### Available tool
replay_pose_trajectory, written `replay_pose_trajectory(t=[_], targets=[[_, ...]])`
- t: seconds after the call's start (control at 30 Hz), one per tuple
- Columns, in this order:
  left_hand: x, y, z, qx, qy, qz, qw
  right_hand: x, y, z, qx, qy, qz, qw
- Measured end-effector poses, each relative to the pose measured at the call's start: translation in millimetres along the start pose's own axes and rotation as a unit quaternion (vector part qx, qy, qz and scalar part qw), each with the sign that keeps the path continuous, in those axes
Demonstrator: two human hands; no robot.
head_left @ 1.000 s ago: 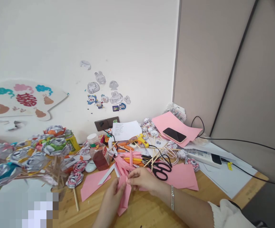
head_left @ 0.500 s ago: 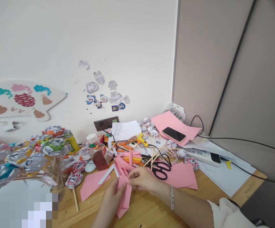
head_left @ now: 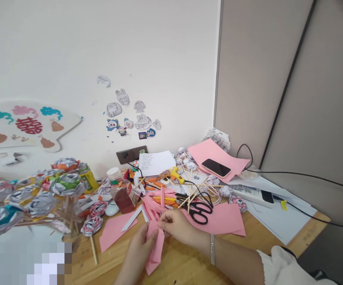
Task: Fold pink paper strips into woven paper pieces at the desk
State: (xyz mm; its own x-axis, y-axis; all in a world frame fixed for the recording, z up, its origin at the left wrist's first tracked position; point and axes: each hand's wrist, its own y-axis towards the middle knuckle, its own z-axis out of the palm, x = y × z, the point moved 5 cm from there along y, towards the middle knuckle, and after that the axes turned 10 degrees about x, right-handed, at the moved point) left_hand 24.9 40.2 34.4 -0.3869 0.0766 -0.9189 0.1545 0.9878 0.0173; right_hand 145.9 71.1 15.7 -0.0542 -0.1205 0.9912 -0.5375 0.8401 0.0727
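A folded strip of pink paper [head_left: 155, 253] is held between both hands above the near part of the wooden table. My left hand [head_left: 141, 245] is closed on its left side, thumb pressed on top. The fingertips of my right hand [head_left: 173, 223] pinch the strip's upper right edge. Just beyond lie narrow pink paper strips [head_left: 152, 206], partly hidden by my hands. Black-handled scissors [head_left: 199, 211] rest to the right on flat pink sheets [head_left: 227, 219]. Left of my hands is another pink sheet [head_left: 114, 231].
Paper flowers on sticks [head_left: 67, 184] crowd the left side. A jar of reddish liquid [head_left: 123, 196], a yellow glue gun [head_left: 175, 176] and wooden skewers stand or lie behind. A phone [head_left: 215, 168] rests on pink paper at back right, near a cable [head_left: 307, 177].
Both hands keep their grip on the pink paper, with hardly any finger movement. The whole view has shifted very slightly.
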Motion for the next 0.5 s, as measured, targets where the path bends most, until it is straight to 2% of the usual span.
replay_pose_trajectory(t=[0.2, 0.33, 0.5], targets=[[-0.6, 1.0, -6.1, -0.054, 0.025, 0.016, 0.998, 2.4, 0.1, 4.6, 0.037, -0.059, -0.043, 0.997], [2.9, 3.5, -6.2, -0.04, 0.007, 0.022, 0.999, 0.1, 2.2, 6.1, 0.049, -0.033, -0.033, 0.998], [2.4, 4.0, -4.5, -0.008, -0.069, -0.005, 0.998, 10.6, -1.3, 4.7, 0.046, -0.039, -0.059, 0.996]])
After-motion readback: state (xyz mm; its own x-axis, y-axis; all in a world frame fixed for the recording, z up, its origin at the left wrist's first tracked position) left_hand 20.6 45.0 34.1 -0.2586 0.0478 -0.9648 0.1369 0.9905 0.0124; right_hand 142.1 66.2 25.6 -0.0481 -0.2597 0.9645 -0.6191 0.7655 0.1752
